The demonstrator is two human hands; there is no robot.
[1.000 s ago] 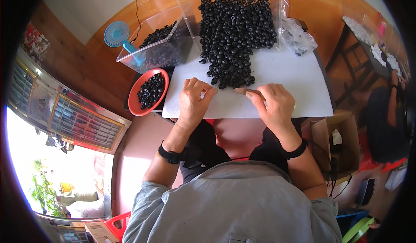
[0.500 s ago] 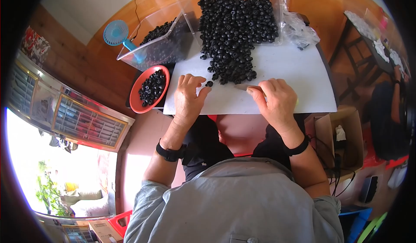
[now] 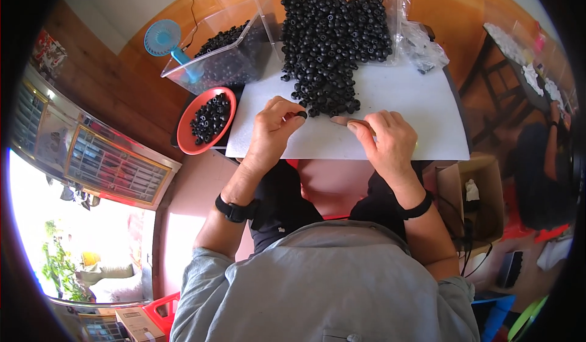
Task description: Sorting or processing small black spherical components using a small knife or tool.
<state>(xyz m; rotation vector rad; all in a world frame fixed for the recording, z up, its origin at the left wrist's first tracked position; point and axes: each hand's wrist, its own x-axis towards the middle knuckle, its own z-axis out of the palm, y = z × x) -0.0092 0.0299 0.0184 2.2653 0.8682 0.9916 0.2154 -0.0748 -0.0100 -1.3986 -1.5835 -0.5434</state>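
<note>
My left hand (image 3: 274,125) pinches a small black ring-like part (image 3: 301,115) between thumb and fingertips, just in front of the pile. My right hand (image 3: 390,137) is closed round a slim knife-like tool (image 3: 339,120). Its flat tip points left toward the black part, with a gap between them. Its handle is hidden in my fingers. Ahead of both hands a large pile of round black parts (image 3: 332,43), many with a hole, spreads from a clear tray (image 3: 395,31) onto the white board (image 3: 415,98).
A red bowl (image 3: 183,136) of black parts stands left of the board. Behind it are a clear bin (image 3: 174,73) of such parts and a blue fan (image 3: 162,37). Crumpled plastic bags (image 3: 421,46) lie at right. An open cardboard box (image 3: 491,205) and another person (image 3: 537,165) are farther right.
My left hand has moved slightly right and closed on a black part that lay loose on the board. The right hand with the tool has barely moved.
</note>
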